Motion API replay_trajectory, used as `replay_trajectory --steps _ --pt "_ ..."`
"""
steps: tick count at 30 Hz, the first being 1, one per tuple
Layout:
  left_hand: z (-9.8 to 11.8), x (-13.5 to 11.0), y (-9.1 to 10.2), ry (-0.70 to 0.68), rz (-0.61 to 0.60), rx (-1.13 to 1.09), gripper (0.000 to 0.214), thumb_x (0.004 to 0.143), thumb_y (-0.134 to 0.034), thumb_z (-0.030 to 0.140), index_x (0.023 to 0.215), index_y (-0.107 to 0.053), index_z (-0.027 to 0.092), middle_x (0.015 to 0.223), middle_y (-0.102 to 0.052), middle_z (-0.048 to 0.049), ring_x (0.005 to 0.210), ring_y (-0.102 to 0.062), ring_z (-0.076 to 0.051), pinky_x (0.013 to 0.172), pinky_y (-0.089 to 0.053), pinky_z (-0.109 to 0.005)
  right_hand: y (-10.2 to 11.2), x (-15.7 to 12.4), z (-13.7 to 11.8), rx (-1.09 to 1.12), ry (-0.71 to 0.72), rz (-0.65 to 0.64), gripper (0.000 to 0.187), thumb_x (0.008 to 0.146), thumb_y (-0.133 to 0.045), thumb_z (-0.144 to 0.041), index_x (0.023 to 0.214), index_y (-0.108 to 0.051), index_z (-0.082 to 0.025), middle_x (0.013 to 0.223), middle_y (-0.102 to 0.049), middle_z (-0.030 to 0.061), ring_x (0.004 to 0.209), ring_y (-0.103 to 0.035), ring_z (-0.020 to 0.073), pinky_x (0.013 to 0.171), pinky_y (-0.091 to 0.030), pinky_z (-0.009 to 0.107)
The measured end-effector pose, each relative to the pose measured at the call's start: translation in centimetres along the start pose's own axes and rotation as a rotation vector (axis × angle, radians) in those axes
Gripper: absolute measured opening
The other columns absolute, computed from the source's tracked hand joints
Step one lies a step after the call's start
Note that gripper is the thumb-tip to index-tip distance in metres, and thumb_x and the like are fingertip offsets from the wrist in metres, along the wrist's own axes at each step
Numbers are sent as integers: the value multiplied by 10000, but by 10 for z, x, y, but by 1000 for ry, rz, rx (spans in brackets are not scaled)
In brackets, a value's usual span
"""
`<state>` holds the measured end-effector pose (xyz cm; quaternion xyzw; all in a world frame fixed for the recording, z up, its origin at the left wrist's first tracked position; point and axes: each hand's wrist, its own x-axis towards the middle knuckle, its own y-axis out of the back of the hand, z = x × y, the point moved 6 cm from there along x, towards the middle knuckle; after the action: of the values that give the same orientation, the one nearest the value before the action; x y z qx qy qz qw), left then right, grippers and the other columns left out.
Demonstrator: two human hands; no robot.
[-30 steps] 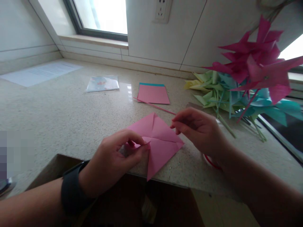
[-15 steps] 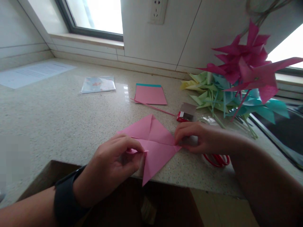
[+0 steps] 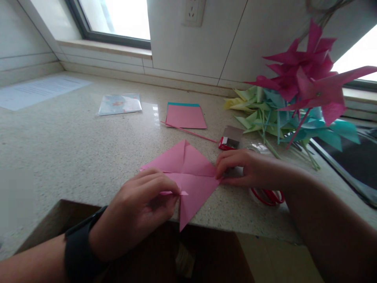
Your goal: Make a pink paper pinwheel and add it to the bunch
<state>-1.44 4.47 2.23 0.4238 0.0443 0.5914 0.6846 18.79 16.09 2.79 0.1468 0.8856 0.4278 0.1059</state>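
A creased pink paper square (image 3: 196, 165) lies turned like a diamond at the counter's front edge, with slits running in from its corners. My left hand (image 3: 141, 208), with a black band at the wrist, pinches a flap of it near the middle between thumb and fingers. At the right corner, my right hand (image 3: 238, 169) closes its fingertips on the paper. Scissors with red handles (image 3: 267, 196) lie partly under my right forearm. Just beyond that hand sits a small red-edged box (image 3: 229, 139), and a thin pink stick (image 3: 191, 132) lies beside it.
A stack of pink and blue paper (image 3: 187, 116) lies toward the wall. To its left are a clear packet (image 3: 119, 104) and a printed sheet (image 3: 41, 91). Paper pinwheels (image 3: 312, 86) in pink, green and blue crowd the right, near a dark sink or hob (image 3: 350, 165).
My left hand has drawn the flap slightly down toward the paper's middle. My right hand stays at the right corner. The whole view has shifted a little.
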Motion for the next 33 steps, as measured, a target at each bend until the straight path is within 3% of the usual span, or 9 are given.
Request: replay_trajectory --steps 8,15,19,29,33 --pt "1 2 0 -28 5 -18 213 879 -631 56 986 -631 241 889 -703 10 848 -619 -142 773 -492 -276 3 1 0 65 -3 21 131 934 -661 -295 982 -756 -219 930 -740 41 865 -670 168 784 -510 296" --pt "3 3 1 -45 12 -17 216 887 -614 59 997 -640 244 924 -719 -3 881 -637 -152 786 -507 -285 8 -1 -5 136 47 129 98 924 -666 -254 962 -744 -207 1002 -737 58 922 -682 176 833 -523 300" --pt "3 3 1 -34 7 8 198 886 -616 66 984 -639 236 914 -718 -7 874 -639 -155 775 -510 -284 8 -3 -6 102 3 152 99 923 -667 -257 992 -728 -219 933 -753 24 846 -702 157 753 -519 259" --pt "4 3 1 -33 20 36 164 892 -616 95 986 -635 228 901 -713 -5 846 -648 -153 764 -508 -277 4 3 -11 113 30 305 122 886 -718 -272 972 -653 -216 883 -690 15 801 -641 156 712 -492 267" --pt "5 4 1 -26 15 38 162 893 -611 94 982 -635 227 890 -711 1 843 -643 -153 762 -502 -276 -1 6 -19 41 85 288 43 910 -689 -253 895 -655 -231 906 -639 18 867 -606 166 768 -478 290"
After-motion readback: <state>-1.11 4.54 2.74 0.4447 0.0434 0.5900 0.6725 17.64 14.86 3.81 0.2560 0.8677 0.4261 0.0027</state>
